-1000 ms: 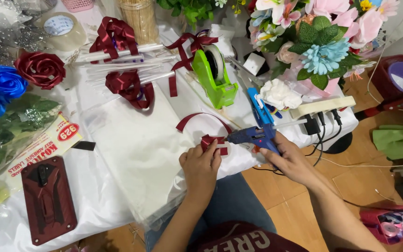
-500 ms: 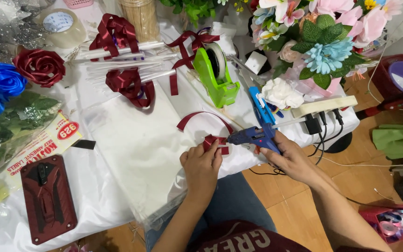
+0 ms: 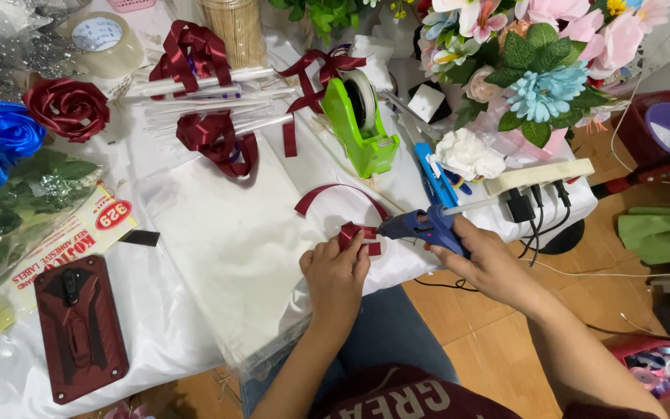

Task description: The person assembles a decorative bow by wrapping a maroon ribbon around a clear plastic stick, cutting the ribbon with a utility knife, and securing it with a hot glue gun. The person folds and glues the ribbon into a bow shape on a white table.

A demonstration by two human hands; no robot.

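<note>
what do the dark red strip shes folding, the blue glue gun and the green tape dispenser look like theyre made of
Dark red strip, pinched by the left hand: likely satin ribbon, thin with a soft sheen, curling in a loose loop.
Blue glue gun, in the right hand: seemingly hard moulded plastic, matte.
Green tape dispenser: rigid plastic, smooth and slightly glossy, with highlights on its edges.

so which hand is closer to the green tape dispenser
Right. The right hand, holding the blue glue gun, sits just below the green tape dispenser; the left hand, pinching folded dark red ribbon, is lower still.
</note>
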